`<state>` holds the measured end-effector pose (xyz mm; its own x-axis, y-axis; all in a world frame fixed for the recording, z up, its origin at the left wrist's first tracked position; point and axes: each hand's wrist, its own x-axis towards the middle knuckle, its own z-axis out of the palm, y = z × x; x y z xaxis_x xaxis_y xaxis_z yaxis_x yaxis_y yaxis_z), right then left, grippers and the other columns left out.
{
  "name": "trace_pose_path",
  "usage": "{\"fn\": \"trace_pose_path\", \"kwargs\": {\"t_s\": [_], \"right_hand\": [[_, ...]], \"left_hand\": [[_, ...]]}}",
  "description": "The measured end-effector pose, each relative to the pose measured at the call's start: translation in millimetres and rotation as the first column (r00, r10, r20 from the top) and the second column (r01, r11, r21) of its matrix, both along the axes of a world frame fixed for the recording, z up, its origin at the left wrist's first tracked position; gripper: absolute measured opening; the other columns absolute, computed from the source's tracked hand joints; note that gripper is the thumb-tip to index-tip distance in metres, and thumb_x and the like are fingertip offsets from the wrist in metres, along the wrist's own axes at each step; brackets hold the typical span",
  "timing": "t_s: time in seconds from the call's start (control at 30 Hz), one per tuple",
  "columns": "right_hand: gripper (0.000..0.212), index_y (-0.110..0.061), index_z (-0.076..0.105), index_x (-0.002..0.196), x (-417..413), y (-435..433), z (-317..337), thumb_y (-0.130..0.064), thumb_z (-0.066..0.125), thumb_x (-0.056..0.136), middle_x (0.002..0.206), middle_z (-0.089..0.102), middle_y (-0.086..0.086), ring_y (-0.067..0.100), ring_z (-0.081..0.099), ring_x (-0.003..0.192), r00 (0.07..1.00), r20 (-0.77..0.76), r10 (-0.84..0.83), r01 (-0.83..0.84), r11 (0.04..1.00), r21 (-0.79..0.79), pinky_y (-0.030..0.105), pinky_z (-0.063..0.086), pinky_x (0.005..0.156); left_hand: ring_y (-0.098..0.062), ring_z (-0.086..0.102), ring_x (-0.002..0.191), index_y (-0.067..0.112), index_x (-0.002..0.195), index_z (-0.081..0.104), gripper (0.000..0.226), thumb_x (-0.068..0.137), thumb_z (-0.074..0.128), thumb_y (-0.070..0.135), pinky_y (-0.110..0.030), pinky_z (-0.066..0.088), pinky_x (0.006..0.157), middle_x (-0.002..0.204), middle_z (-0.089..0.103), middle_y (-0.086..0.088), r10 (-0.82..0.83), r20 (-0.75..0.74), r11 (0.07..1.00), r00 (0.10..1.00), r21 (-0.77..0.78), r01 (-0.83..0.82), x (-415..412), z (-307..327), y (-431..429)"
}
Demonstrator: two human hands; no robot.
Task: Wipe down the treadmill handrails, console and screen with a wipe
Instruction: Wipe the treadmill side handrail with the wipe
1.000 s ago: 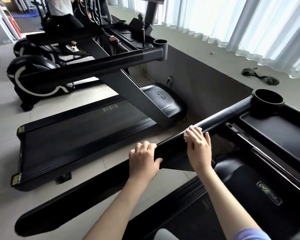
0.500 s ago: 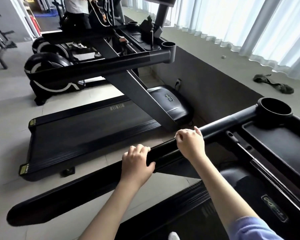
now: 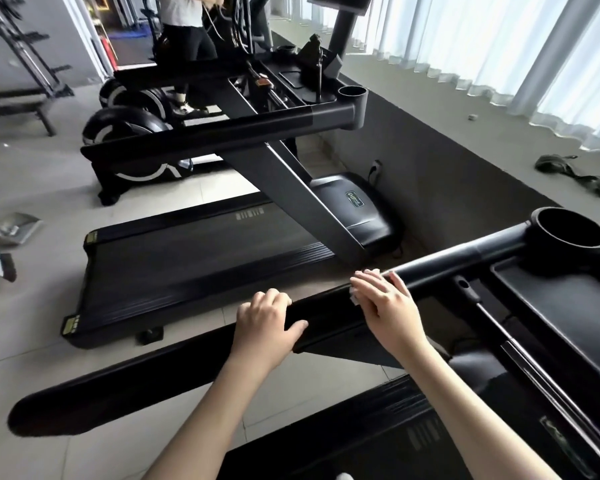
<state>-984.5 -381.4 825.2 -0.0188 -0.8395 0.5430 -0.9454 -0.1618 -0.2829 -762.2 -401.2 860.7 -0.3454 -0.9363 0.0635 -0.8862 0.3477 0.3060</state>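
Two hands on one handrail [image 3: 326, 313]: left hand [image 3: 264, 323] curls its grip round it, right hand [image 3: 388, 306] presses one white wipe [image 3: 355, 298] flat (fingers straight). Two treadmills [image 3: 194, 258], tiled floor [image 3: 32, 341], curtains [image 3: 482, 39].

black handrail [image 3: 194, 362], white wipe [image 3: 355, 297], black treadmill belt [image 3: 194, 265], white curtains [image 3: 499, 46]

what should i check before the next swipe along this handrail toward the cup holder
1. The wipe sits under the right hand, pressed on the handrail: ok.
2. The left hand grips the handrail on the near side of the wipe, out of its path: ok.
3. The rail between the wipe and the cup holder is bare of objects: ok.
4. The wipe is damp and clean enough: cannot tell, mostly hidden.
5. The console tray is already wiped: cannot tell.
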Motion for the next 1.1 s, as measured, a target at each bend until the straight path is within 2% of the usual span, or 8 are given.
{"fn": "trace_pose_path", "kwargs": {"t_s": [0.17, 0.37, 0.53, 0.63, 0.73, 0.9, 1.0, 1.1], "right_hand": [[0.042, -0.006, 0.069, 0.115, -15.6, 2.0, -12.1, -0.025, 0.039, 0.094, 0.125, 0.064, 0.011, 0.029, 0.057, 0.122, 0.954, 0.155, -0.258, 0.264, 0.964, -0.021, 0.038, 0.026, 0.109], [0.041, -0.005, 0.063, 0.126, 7.1, 18.7, -27.9, -0.019, 0.038, 0.097, 0.138, 0.054, 0.011, 0.021, 0.038, 0.134, 0.986, 0.126, -0.108, 0.118, 0.99, -0.072, 0.042, 0.028, 0.111], [0.04, -0.003, 0.061, 0.128, -2.4, 13.0, -33.9, -0.016, 0.04, 0.097, 0.139, 0.053, 0.011, 0.024, 0.037, 0.136, 0.919, 0.272, -0.287, 0.322, 0.942, -0.094, 0.037, 0.021, 0.115], [0.04, -0.001, 0.059, 0.129, 19.8, 18.3, -37.6, -0.015, 0.039, 0.098, 0.14, 0.051, 0.013, 0.023, 0.033, 0.138, 0.93, 0.284, -0.234, 0.276, 0.954, -0.117, 0.035, 0.018, 0.116], [0.037, -0.005, 0.065, 0.122, 0.7, 17.9, -35.6, -0.017, 0.04, 0.097, 0.135, 0.057, 0.009, 0.021, 0.041, 0.133, 0.974, 0.158, -0.164, 0.189, 0.97, -0.155, 0.04, 0.025, 0.113], [0.035, -0.011, 0.074, 0.094, -25.1, -12.7, -4.6, -0.025, 0.042, 0.089, 0.106, 0.072, 0.004, 0.024, 0.064, 0.109, 0.908, 0.215, -0.36, 0.379, 0.924, -0.055, 0.04, 0.026, 0.107], [0.025, -0.017, 0.07, 0.075, -14.8, -21.3, 4.7, -0.019, 0.046, 0.083, 0.085, 0.071, -0.005, 0.02, 0.066, 0.088, 0.965, 0.137, -0.226, 0.231, 0.972, -0.029, 0.034, 0.026, 0.104], [0.015, -0.02, 0.069, 0.073, -31.2, -18.2, 9.5, -0.013, 0.057, 0.08, 0.083, 0.071, -0.01, 0.01, 0.064, 0.083, 0.992, 0.055, -0.118, 0.119, 0.992, -0.027, 0.036, 0.03, 0.105]], "left_hand": [[-0.011, 0.038, 0.126, 0.027, 0.14, 0.042, 0.05, 0.095, 0.049, 0.048, -0.027, 0.028, 0.098, 0.137, 0.044, 0.013, -0.089, -0.076, 0.996, 0.993, 0.006, 0.09, -21.0, 2.2, -4.9], [-0.02, 0.047, 0.116, 0.021, 0.129, 0.056, 0.045, 0.09, 0.062, 0.04, -0.032, 0.034, 0.091, 0.123, 0.056, 0.005, -0.056, -0.134, 0.998, 0.989, -0.009, 0.056, -39.1, -6.3, -0.7], [-0.016, 0.044, 0.118, 0.022, 0.129, 0.053, 0.044, 0.091, 0.057, 0.044, -0.028, 0.032, 0.092, 0.125, 0.052, 0.009, -0.045, -0.1, 0.999, 0.994, -0.02, 0.043, -41.8, -5.2, -2.2], [-0.018, 0.045, 0.115, 0.019, 0.123, 0.055, 0.044, 0.09, 0.058, 0.047, -0.029, 0.034, 0.09, 0.121, 0.052, 0.005, -0.042, -0.09, 0.999, 0.995, -0.03, 0.039, -46.4, -3.8, -4.1], [-0.017, 0.043, 0.113, 0.018, 0.121, 0.055, 0.044, 0.089, 0.059, 0.049, -0.027, 0.033, 0.089, 0.12, 0.051, 0.005, -0.04, -0.08, 0.999, 0.996, -0.018, 0.039, -47.5, -5.6, -6.0], [-0.018, 0.043, 0.113, 0.019, 0.121, 0.055, 0.044, 0.089, 0.059, 0.048, -0.027, 0.031, 0.089, 0.119, 0.05, 0.005, -0.029, -0.1, 0.999, 0.995, -0.028, 0.026, -48.0, -7.1, -4.2], [-0.018, 0.043, 0.113, 0.02, 0.121, 0.054, 0.043, 0.09, 0.059, 0.048, -0.028, 0.032, 0.09, 0.119, 0.05, 0.006, -0.04, -0.095, 0.999, 0.995, -0.033, 0.037, -47.5, -7.1, -3.3], [-0.017, 0.042, 0.113, 0.021, 0.122, 0.053, 0.042, 0.09, 0.057, 0.049, -0.027, 0.031, 0.09, 0.12, 0.049, 0.007, -0.043, -0.093, 0.999, 0.995, -0.026, 0.04, -46.8, -6.5, -3.4]]}}
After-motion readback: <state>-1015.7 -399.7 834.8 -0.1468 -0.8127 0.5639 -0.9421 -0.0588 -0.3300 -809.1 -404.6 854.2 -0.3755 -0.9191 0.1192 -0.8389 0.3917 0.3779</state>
